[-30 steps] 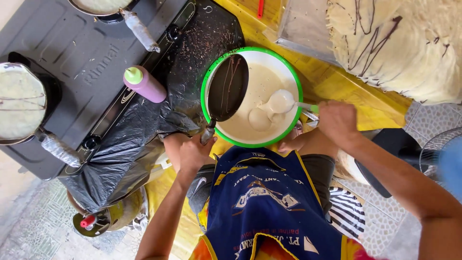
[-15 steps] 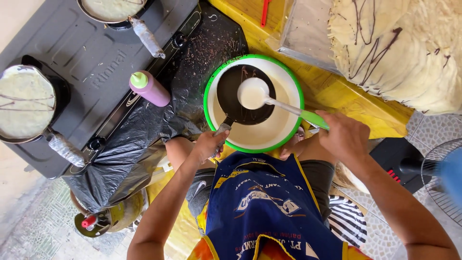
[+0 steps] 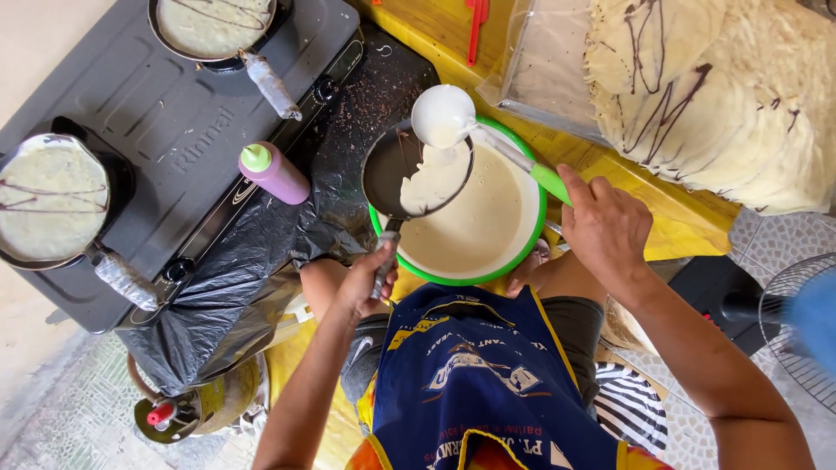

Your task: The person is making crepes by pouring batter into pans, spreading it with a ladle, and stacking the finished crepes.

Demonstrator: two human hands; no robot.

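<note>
A grey two-burner stove (image 3: 131, 113) is being seen well off to the far left of the gripping hands, with two batter-filled pans sitting on it, and a heap of finished crepes (image 3: 714, 96) is lying well beyond the right hand. Just beneath both grips, a green-rimmed bowl of pale batter (image 3: 479, 231) is being kept between the knees. A small dark pan (image 3: 409, 170) is being held tilted over the bowl's left edge, its handle being clasped firmly in the closed left hand (image 3: 370, 283). A white ladle (image 3: 444, 113) with a green handle is being gripped by the closed right hand (image 3: 605, 226), and batter is being poured from it into the pan. A purple squeeze bottle (image 3: 274, 171) is standing left of the pan.
</note>
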